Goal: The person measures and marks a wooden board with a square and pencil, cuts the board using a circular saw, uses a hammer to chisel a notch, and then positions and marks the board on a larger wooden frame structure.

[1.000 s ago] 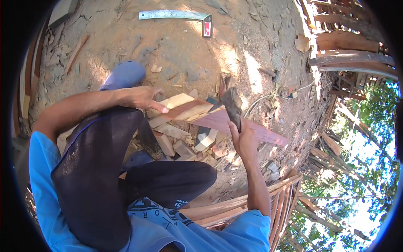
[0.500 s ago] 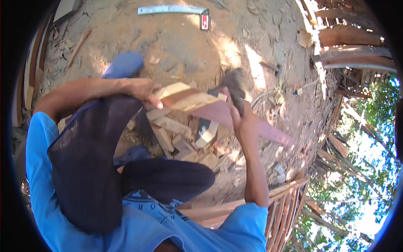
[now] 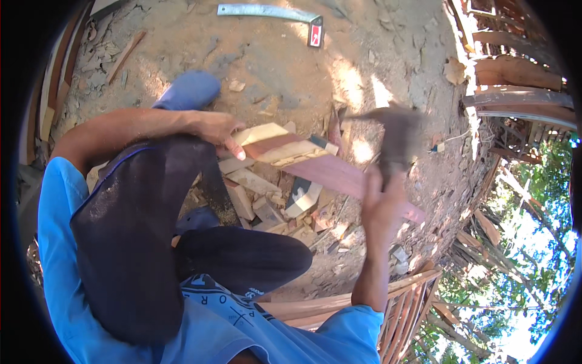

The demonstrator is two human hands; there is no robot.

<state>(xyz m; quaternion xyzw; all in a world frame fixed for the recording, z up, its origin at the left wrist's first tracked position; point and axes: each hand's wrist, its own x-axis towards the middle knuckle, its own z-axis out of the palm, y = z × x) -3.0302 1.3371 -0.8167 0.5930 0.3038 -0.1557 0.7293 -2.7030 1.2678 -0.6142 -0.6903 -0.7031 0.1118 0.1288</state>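
Observation:
My left hand (image 3: 223,134) grips the left end of a wooden plank (image 3: 321,173), thumb along its edge. The plank slants down to the right; its left part has pale and reddish-brown cut faces, and the rest is dull pink. My right hand (image 3: 383,203) is closed round the short handle of an adze-like chopping tool (image 3: 400,130). Motion smears its dark head, and a thin edge points left. The tool is raised off the plank, to the right of the cut faces, and my right hand hides part of the plank behind it.
Wood offcuts (image 3: 260,188) and chips lie in a heap under the plank, between my legs. A metal try square (image 3: 273,12) rests on the dirt ahead. Boards (image 3: 57,91) lean at the left. Stacked planks (image 3: 521,73) stand far right, and wooden slats (image 3: 400,303) lie at lower right.
My right hand has swung the tool right, away from the plank's cut part. My left hand still grips the plank, which has barely moved. The whole view has shifted slightly.

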